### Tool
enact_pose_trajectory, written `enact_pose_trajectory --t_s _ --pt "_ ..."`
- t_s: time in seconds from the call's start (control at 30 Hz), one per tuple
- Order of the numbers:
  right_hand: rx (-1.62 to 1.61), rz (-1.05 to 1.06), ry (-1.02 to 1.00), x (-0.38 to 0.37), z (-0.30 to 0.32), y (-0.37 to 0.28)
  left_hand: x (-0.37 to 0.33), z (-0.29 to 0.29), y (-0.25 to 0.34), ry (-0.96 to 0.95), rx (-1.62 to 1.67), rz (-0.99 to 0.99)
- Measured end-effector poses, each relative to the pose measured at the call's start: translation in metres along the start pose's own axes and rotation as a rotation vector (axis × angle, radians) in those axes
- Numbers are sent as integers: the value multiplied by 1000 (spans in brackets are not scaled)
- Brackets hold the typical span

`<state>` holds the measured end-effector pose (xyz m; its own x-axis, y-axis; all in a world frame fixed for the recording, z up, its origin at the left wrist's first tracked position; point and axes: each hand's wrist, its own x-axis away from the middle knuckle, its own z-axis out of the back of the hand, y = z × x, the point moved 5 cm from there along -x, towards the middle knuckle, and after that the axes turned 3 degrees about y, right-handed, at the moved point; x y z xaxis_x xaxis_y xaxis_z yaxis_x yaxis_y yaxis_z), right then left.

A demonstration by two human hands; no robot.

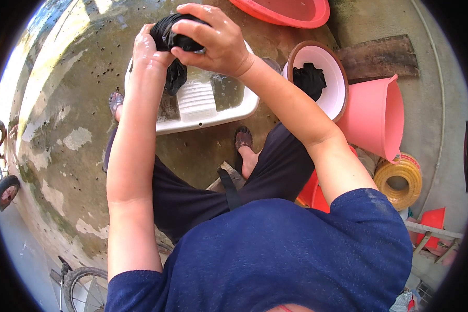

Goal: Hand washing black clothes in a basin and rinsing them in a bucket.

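A bunched-up wet black cloth [172, 32] is gripped between my two hands above a white washtub. My left hand [146, 48] closes round its left side, with the fingers mostly hidden behind it. From the right, my right hand [213, 41] curls its wet fingers over the other end. One end of the cloth hangs below my hands toward the washtub [208, 124]. The tub has a ridged washboard [196, 99] moulded into its near side and holds murky water.
Right of the tub stands a brown-rimmed basin [334, 99] with black cloth inside. Beyond are a red basin [296, 22], a pink bucket [369, 112], a wooden board [382, 58] and a coiled yellow hose [399, 182]. A bicycle wheel [83, 286] shows at the lower left.
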<state>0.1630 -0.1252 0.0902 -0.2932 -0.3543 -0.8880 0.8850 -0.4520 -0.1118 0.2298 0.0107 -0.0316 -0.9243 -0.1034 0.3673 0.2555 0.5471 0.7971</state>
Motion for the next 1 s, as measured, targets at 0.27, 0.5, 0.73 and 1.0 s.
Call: enact_pose_trajectory --t_s 0.27,0.5,0.73,1.0 --pt "-419 -1128 325 59 -25 71 26 -25 5 277 230 -271" --pt "-1185 -1932 265 113 -59 63 55 -43 13 137 148 -411" --pt "-1249 -2203 23 135 -61 56 52 -47 5 -23 -21 -281" --pt "-1784 -2008 -148 148 -53 34 27 -31 -1 122 276 290"
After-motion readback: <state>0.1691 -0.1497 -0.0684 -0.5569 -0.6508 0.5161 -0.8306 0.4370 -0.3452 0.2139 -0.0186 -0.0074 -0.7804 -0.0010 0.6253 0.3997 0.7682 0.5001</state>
